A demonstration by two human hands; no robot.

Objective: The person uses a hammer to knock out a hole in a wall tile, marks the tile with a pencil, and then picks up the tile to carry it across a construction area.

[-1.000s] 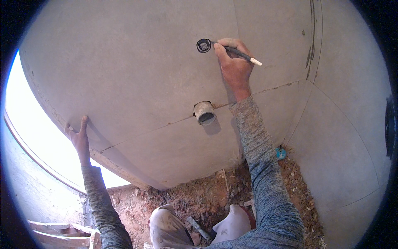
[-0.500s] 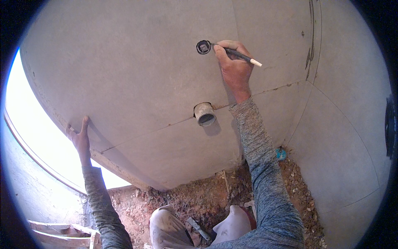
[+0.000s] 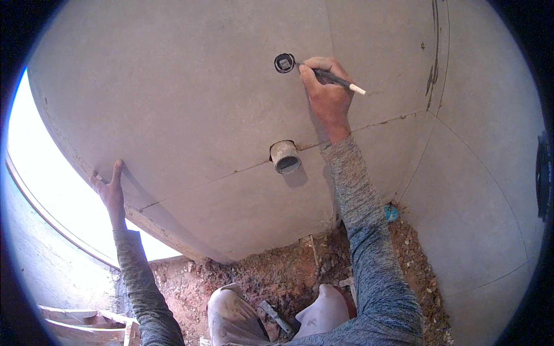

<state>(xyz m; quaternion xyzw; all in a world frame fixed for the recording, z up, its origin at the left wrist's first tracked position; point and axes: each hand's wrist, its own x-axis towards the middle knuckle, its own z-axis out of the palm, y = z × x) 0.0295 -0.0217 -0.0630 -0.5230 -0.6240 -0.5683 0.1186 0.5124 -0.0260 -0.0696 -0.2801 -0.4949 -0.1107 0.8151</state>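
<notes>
My right hand pinches a slim, dark, pen-like tool with a pale back end. Its front tip reaches the right rim of a round, dark-edged hole in the grey wall. Inside that hole sits something dark with a squarish grey middle. My left hand rests at the wall's left edge, thumb stretched up against the face and the other fingers partly hidden by the edge. Below the hole, a short grey pipe sticks out of the wall from a rough cutout on the tile joint.
A second wall meets this one at the right. Rubble and earth lie along the foot. A flat metal-like tool is between my knees. Bottom left stands a wooden frame; a blue scrap lies in the corner.
Almost nothing differs. My right hand and the tool have shifted very slightly, still at the hole's right rim; my left hand stays at the wall's edge.
</notes>
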